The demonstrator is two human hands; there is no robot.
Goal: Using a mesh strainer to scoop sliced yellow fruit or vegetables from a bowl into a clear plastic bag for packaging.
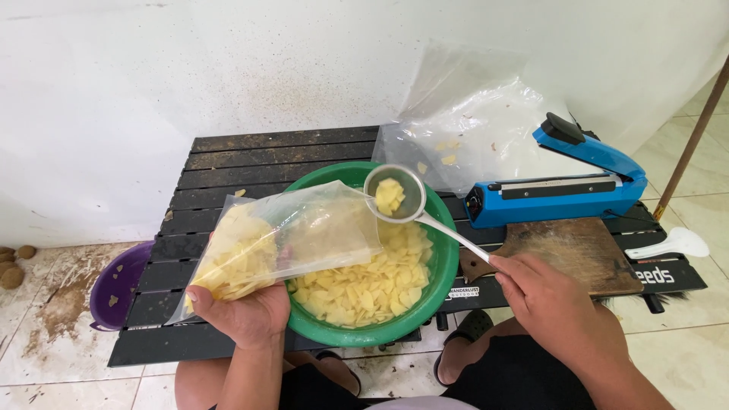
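Over the green bowl [440,281], the left hand [247,311] grips a floppy clear bag [281,239] of thin potato slices [235,262] from underneath. Right hand [550,300] is closed on the strainer ladle [395,193]. The slices look light and snappable, and the bag probably needs support at the bottom.

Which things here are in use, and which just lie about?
In use: left hand holding bag; right hand holding ladle; green bowl of slices.
Lying about: sealer, board, purple bowl, white spoon, spare bags.
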